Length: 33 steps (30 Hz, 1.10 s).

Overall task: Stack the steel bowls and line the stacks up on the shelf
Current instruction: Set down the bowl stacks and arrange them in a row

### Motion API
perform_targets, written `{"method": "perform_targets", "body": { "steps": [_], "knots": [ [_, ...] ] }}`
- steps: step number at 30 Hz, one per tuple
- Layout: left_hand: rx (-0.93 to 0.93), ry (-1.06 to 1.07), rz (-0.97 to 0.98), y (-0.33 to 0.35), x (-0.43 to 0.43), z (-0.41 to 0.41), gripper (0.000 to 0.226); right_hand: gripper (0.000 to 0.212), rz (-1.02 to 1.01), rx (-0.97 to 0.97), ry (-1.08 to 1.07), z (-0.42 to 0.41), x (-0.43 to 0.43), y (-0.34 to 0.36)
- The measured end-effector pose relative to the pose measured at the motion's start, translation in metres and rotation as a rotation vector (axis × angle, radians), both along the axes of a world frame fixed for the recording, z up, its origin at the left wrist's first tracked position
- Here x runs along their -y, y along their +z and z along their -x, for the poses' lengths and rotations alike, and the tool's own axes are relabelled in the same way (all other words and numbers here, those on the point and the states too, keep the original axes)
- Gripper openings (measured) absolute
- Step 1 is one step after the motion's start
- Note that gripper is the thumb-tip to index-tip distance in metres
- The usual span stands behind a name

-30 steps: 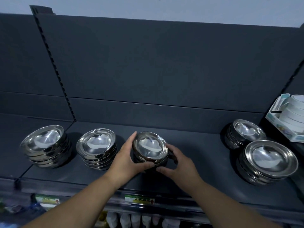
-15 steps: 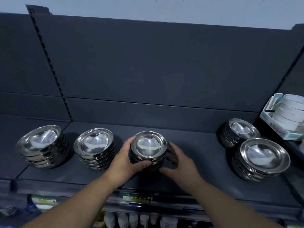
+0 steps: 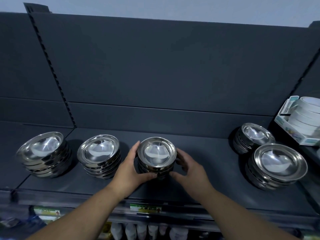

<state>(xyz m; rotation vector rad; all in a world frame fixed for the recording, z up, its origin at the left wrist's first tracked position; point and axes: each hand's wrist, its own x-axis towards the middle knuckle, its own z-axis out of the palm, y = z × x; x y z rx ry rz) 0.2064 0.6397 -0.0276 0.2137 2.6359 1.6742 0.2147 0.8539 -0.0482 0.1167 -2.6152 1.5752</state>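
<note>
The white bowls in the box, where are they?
In the head view, the boxed white bowls sit at the far right, on the next shelf section, just behind and right of the two right-hand steel bowl stacks.

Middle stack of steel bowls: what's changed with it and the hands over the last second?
The right hand has loosened: a second ago it pressed against the middle stack of shiny steel bowls, now its fingers curl just off the right side. The left hand keeps its grip on the left side. The stack stays on the dark shelf, and the other four bowl stacks are unmoved.
</note>
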Motion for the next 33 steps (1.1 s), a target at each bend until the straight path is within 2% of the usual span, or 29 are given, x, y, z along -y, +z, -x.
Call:
{"method": "perform_targets", "body": {
  "steps": [4,10,14,18,20,22,26,29,33],
  "knots": [
    [0.024,-0.007,-0.01,-0.005,0.002,0.002,0.121,0.085,-0.021,0.02,0.006,-0.001,0.0,-0.001],
    [0.037,0.006,-0.004,-0.015,0.002,0.002,0.116,0.084,-0.044,0.002,-0.011,-0.002,0.002,-0.002],
    [0.051,-0.01,0.0,-0.017,0.003,0.005,0.121,0.083,-0.049,0.023,-0.02,-0.004,-0.002,-0.001],
    [0.047,0.043,0.021,-0.017,0.001,-0.002,0.126,0.094,-0.12,0.105,0.021,-0.003,-0.004,-0.001],
    [0.022,0.093,0.029,-0.02,-0.002,-0.007,0.12,0.093,-0.14,0.139,0.042,-0.003,-0.004,-0.003],
    [-0.003,0.112,0.025,-0.025,-0.006,-0.011,0.105,0.089,-0.157,0.137,0.044,-0.004,-0.003,-0.006],
    [0.016,0.033,-0.018,-0.027,-0.002,-0.007,0.089,0.094,-0.12,0.133,-0.02,-0.011,0.0,-0.009],
    [0.058,-0.02,-0.042,-0.029,0.005,-0.002,0.092,0.099,-0.104,0.15,-0.039,-0.015,0.001,-0.008],
    [0.072,0.048,-0.08,-0.035,0.006,-0.006,0.103,0.105,-0.109,0.157,-0.033,-0.01,0.004,-0.005]
  ]
}}
